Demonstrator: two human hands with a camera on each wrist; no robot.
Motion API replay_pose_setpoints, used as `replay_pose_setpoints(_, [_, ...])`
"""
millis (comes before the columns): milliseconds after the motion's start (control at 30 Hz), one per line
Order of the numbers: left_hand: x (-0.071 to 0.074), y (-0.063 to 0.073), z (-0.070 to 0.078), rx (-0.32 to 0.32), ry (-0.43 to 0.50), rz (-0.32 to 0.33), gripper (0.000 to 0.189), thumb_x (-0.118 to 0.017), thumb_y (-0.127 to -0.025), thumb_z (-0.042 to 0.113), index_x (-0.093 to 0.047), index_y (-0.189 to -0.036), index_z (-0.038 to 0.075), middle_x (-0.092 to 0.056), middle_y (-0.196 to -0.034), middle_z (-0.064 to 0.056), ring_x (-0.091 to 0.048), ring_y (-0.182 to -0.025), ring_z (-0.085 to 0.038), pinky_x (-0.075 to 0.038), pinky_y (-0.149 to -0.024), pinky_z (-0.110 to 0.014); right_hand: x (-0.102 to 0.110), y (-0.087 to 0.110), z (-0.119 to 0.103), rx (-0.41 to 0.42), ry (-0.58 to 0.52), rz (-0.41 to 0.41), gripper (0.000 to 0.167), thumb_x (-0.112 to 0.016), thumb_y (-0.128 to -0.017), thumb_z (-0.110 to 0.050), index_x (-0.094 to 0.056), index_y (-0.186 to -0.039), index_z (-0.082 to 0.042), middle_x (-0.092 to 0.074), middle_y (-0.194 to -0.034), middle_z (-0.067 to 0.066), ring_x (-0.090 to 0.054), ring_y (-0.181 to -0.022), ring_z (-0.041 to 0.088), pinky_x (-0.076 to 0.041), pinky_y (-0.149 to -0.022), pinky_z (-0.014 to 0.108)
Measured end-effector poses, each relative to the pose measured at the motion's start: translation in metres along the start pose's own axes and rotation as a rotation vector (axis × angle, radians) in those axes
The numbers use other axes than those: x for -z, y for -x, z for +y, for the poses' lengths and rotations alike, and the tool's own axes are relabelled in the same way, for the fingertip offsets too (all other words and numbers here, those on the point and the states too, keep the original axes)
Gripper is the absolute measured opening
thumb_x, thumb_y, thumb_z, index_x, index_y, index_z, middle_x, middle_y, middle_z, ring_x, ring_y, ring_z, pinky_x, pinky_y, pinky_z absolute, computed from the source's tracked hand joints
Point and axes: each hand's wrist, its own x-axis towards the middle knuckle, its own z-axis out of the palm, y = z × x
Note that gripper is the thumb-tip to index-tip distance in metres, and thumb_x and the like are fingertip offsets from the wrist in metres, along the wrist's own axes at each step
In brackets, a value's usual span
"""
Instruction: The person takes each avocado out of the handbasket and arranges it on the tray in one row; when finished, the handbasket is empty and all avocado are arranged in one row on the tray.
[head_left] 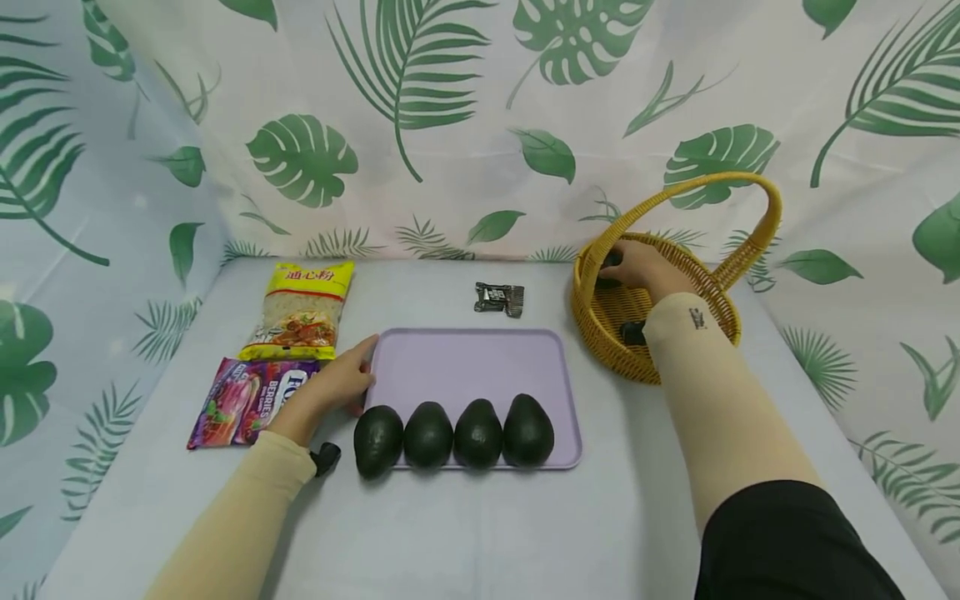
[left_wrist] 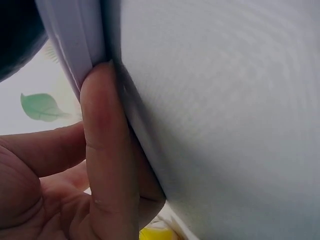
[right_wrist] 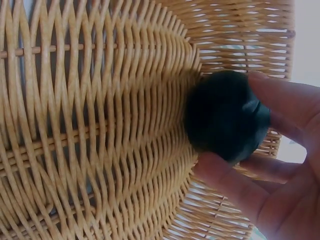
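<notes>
Inside the wicker basket (head_left: 588,333) at the right, my right hand (head_left: 648,265) grips a dark green avocado (right_wrist: 225,117) between thumb and fingers. The avocado sits against the woven bottom and wall; in the head view the hand hides most of it. My left hand (head_left: 339,385) touches the left edge of a pale purple tray (head_left: 465,358). In the left wrist view one straight finger (left_wrist: 105,135) presses on the tray's rim. Several avocados (head_left: 478,433) stand in a row along the tray's near side, the leftmost one overlapping its left edge.
Left of the tray lie a yellow-topped pasta bag (head_left: 300,312) and a purple berry-print packet (head_left: 243,400). A small dark wrapped snack (head_left: 498,298) lies behind the tray. The basket's tall handle (head_left: 675,187) arches over my right hand. Leaf-print cloth surrounds the white table.
</notes>
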Motion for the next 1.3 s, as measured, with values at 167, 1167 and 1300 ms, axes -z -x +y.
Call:
replay_pose_setpoints(167, [-0.0002,-0.0012,0.0015,-0.001,-0.004,0.002,0.072,-0.047,-0.099,0.005,-0.011,-0.161,0.016,-0.045,-0.118,-0.022,-0.056,-0.073,-0.026,-0.056,-0.059,-0.032,-0.0012,0.0013,0.0016,-0.002,-0.058,-0.001,0.069,-0.064,-0.096,-0.030,-0.032,-0.152,-0.005,-0.037,-0.148,0.029,-0.038,-0.133,0.047,-0.037,-0.105,0.062])
replay_pose_setpoints(1167, [-0.0029,0.0030,0.0051,-0.015,0.009,-0.006,0.071,-0.046,-0.099,0.003,-0.011,-0.160,0.011,-0.045,-0.110,-0.021,-0.054,-0.076,-0.027,-0.056,-0.059,-0.033,-0.0050,0.0061,0.0090,0.009,-0.038,0.041,0.065,-0.063,-0.097,-0.026,-0.036,-0.150,0.001,-0.034,-0.150,0.030,-0.030,-0.139,0.047,-0.028,-0.113,0.061])
replay_pose_setpoints(1300, [-0.0025,0.0043,0.0048,-0.023,0.005,-0.005,0.071,-0.046,-0.099,0.003,-0.011,-0.160,0.011,-0.044,-0.109,-0.021,-0.054,-0.076,-0.027,-0.056,-0.059,-0.033,0.0001,0.0083,0.0097,0.027,-0.060,0.061,0.062,-0.063,-0.097,-0.026,-0.039,-0.148,-0.001,-0.036,-0.149,0.028,-0.032,-0.138,0.046,-0.028,-0.114,0.061])
